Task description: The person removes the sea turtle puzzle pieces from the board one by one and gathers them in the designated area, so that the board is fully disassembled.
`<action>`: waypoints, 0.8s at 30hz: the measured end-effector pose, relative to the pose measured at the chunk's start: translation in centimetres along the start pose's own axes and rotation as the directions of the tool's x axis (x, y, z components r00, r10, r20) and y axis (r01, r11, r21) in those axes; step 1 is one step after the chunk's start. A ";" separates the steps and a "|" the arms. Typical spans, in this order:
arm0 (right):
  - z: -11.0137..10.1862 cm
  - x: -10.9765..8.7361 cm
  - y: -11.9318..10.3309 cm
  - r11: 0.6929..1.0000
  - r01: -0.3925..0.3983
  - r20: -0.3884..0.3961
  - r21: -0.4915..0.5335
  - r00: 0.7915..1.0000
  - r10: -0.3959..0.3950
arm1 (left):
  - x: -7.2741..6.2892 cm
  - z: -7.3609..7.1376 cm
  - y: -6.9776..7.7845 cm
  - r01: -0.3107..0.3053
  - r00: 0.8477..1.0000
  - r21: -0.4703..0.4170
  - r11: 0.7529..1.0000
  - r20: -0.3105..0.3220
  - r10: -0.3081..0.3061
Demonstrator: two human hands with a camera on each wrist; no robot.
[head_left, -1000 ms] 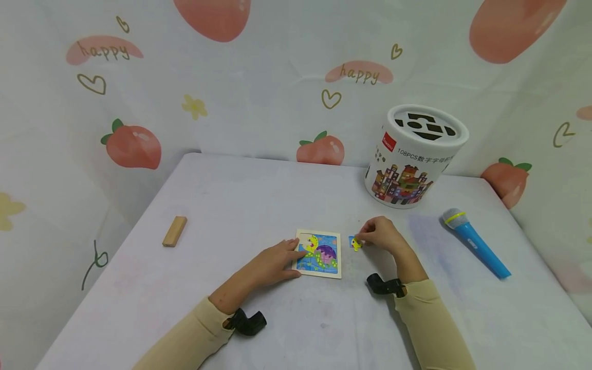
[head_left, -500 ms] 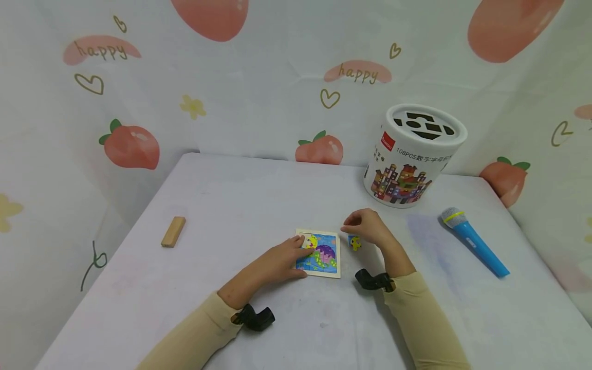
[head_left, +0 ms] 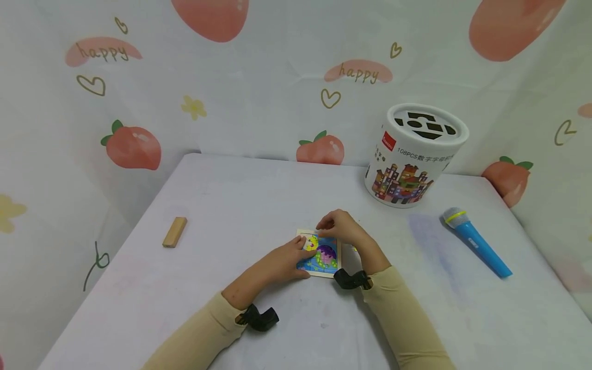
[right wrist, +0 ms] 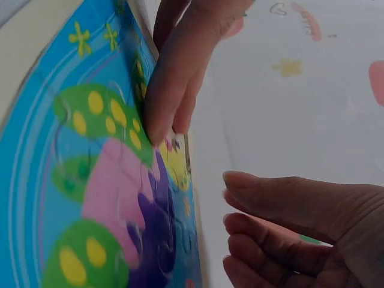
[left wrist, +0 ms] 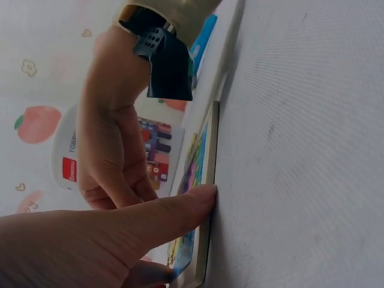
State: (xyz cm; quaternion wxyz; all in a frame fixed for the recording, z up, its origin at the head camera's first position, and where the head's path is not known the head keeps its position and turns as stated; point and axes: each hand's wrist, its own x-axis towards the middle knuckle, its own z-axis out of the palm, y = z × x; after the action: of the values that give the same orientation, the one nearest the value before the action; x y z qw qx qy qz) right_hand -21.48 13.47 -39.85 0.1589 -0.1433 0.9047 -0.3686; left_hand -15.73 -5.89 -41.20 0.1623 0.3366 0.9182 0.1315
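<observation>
Left hand point(head_left: 279, 261): palm down, reaching in from the near left. Its fingers are spread, tips on the puzzle board point(head_left: 326, 261), thumb at the edge. Board flat on the tabletop point(head_left: 250, 200). Right hand point(head_left: 343, 227): over the board's far right part, fingers loosely curled, nothing visible between them. Versus 0.5 s ago: right hand shifted left; its wrist now partly covers the loose piece point(head_left: 354, 248). Beyond: white tub point(head_left: 409, 159).
</observation>
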 end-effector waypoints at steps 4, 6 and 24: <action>0.6 0.5 -0.2 0.999 -0.040 0.032 0.004 0.999 0.039 | -0.1 0.0 0.0 -0.005 1.000 -0.006 1.000 0.001 0.005; 0.9 0.7 -0.2 0.999 -0.041 0.036 -0.002 0.999 0.041 | -0.1 0.0 0.0 -0.004 1.000 -0.002 1.000 0.001 0.004; 1.4 0.3 -0.1 1.000 -0.030 0.015 -0.003 0.999 0.030 | -0.2 0.1 0.0 0.003 1.000 -0.020 1.000 -0.003 -0.003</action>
State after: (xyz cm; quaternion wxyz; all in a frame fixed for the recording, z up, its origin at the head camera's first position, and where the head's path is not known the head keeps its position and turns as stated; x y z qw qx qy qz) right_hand -21.21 12.41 -40.83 0.1707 -0.1328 0.9059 -0.3640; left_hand -15.59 -6.02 -41.29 0.1643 0.3334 0.9176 0.1409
